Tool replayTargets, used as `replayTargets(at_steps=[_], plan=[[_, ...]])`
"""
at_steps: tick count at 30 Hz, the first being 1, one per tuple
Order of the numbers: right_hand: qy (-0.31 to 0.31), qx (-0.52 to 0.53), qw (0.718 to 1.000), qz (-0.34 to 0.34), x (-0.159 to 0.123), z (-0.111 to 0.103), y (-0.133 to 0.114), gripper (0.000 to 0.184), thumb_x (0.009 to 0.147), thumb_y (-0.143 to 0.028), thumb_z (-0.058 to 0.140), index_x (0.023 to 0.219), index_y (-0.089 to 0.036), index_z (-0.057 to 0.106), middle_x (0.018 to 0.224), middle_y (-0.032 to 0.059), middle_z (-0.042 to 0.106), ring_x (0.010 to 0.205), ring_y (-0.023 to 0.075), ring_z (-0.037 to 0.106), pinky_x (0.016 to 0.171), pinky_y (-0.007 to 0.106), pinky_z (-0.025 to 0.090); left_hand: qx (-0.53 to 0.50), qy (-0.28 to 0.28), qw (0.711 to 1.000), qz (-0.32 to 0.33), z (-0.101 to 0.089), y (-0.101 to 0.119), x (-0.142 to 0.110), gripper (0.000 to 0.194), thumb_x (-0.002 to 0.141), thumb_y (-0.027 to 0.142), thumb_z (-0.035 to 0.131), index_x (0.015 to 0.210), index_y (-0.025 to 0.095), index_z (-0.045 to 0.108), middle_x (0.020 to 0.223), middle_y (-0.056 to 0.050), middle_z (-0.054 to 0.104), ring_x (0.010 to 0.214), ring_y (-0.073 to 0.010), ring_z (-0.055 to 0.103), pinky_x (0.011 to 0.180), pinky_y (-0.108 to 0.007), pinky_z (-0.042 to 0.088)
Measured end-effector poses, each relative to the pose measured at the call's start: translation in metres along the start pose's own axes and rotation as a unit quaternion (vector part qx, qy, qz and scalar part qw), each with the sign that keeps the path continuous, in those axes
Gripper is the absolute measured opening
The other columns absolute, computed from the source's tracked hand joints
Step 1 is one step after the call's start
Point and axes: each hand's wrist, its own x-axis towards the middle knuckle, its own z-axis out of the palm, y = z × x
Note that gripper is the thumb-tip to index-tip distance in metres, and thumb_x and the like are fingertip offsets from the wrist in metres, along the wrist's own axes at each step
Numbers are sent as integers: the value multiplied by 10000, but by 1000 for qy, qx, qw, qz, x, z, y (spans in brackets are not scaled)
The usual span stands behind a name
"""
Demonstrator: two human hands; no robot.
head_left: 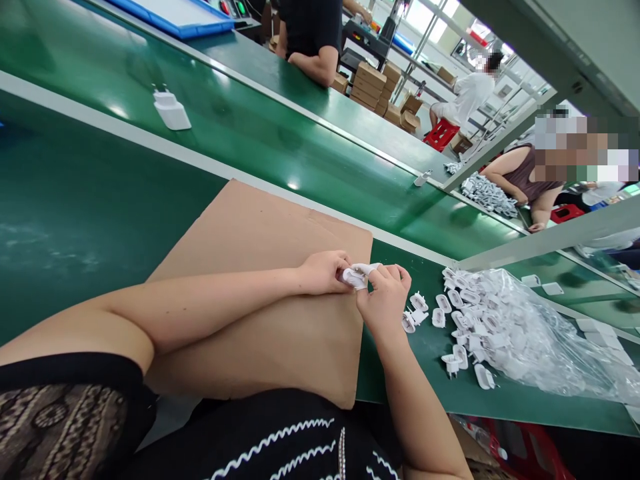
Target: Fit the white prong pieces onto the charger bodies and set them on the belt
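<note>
Green conveyor belt (250, 133) across the top of view, from 9 to 3 o'clock; one white charger (171, 110) riding on it at 11 o'clock, well apart from the hands. Risk: none to that unit from here.

Cardboard sheet (280, 287) at centre, under both forearms. Likely hazard: a dropped part sliding off its right edge onto the green bench.

Clear plastic bag (545, 333) at 3 o'clock, spilling a pile of white plug parts (475, 313). Loose pieces just beside the right wrist; a sweep of the forearm could scatter them toward the bench edge at 5 o'clock.

Left hand (323, 272) and right hand (385, 297) together at centre, both clamped on one small white plug part (356, 275), fingertips touching. Grip narrow, part largely hidden; probable faults: slip from the fingers, or misaligned halves under uneven pressure.
</note>
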Motion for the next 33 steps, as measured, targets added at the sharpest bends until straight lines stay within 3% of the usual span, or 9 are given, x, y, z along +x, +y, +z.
replayTargets(at_steps=[8, 13, 22, 28, 31, 33], plan=[[-23, -30, 999, -4, 7, -7, -6, 246, 717, -45, 572, 807, -249, 676, 759, 28, 660, 841, 244, 519, 1002, 479, 299, 15, -5, 1000, 5, -4, 1, 1, 274, 683, 446, 812, 713, 196, 706, 956, 3, 645, 717, -133, 582, 633, -273, 401], [-60, -103, 992, -34, 10, -17, -19, 245, 736, -12, 519, 761, -219, 647, 731, 31, 643, 849, 230, 513, 1037, 444, 273, 21, -5, 1000, 6, -3, 0, 1, 234, 670, 425, 796, 711, 207, 722, 953, 16, 661, 748, -138, 605, 628, -268, 386], [-110, -73, 991, 23, 18, -13, -13, 250, 698, -41, 557, 816, -200, 709, 773, 20, 659, 834, 198, 554, 973, 375, 301, 60, 24, 998, -28, 3, 1, 0, 314, 710, 458, 775, 644, 183, 640, 832, 6, 544, 666, -130, 526, 572, -290, 312], [-69, 41, 994, 72, 6, -1, -3, 302, 751, -73, 605, 971, -220, 750, 872, 12, 689, 905, 190, 609, 1029, 386, 317, 59, 24, 998, 8, 4, 1, -4, 263, 737, 458, 739, 736, 196, 718, 870, -8, 582, 698, -150, 571, 633, -277, 386], [-2, 121, 988, 96, -7, 15, 0, 206, 838, -177, 669, 1021, -226, 752, 904, 24, 695, 930, 203, 622, 1047, 414, 345, 37, 45, 998, 35, 10, 1, -8, 324, 746, 414, 725, 1004, 222, 767, 1010, -25, 673, 802, -185, 633, 730, -284, 464], [51, 174, 977, 114, -16, 27, 2, 242, 876, -271, 696, 1109, -221, 740, 941, 45, 694, 934, 216, 621, 993, 406, 408, -7, 43, 998, 52, 15, 0, -9, 436, 751, 387, 721, 1159, 233, 736, 1078, -32, 717, 901, -217, 666, 814, -298, 505]])
